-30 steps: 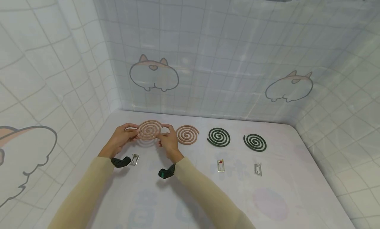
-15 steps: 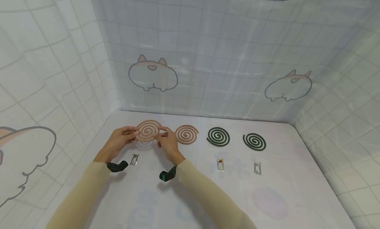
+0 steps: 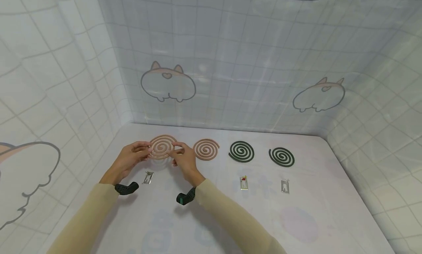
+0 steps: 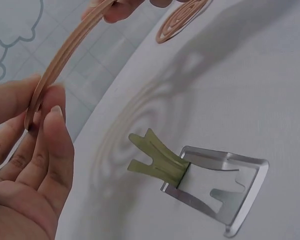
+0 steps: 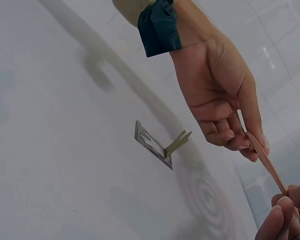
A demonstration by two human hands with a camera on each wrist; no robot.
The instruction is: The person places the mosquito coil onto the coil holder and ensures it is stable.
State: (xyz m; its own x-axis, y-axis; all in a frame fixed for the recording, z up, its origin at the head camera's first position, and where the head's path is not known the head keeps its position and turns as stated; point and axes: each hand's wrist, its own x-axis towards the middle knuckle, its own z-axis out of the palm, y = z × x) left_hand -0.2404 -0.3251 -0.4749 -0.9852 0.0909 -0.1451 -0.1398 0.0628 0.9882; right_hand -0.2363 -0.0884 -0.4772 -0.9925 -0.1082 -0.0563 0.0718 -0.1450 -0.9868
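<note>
Between both hands, a reddish-brown mosquito coil [image 3: 161,147] is held raised above the table, its shadow falling on the cloth. My left hand [image 3: 133,157] pinches its left edge between thumb and fingers. At the opposite edge, my right hand [image 3: 185,159] pinches it too. In the left wrist view the coil [image 4: 65,52] appears nearly edge-on. Below the hands lies a metal coil stand [image 3: 148,178]; its upturned forked prong [image 4: 157,157] shows up close in the left wrist view, apart from the coil.
A second brown coil [image 3: 206,149] lies right of the hands, then two dark green coils [image 3: 241,152] [image 3: 281,157] farther right. Two more metal stands [image 3: 244,183] [image 3: 285,187] lie in front of the green ones. Cloth-covered walls [image 3: 230,82] rise behind and at both sides.
Both hands have shifted slightly left and toward the person with the brown coil, which is tilted a little more upright. The other coils and the stands stay where they were.
</note>
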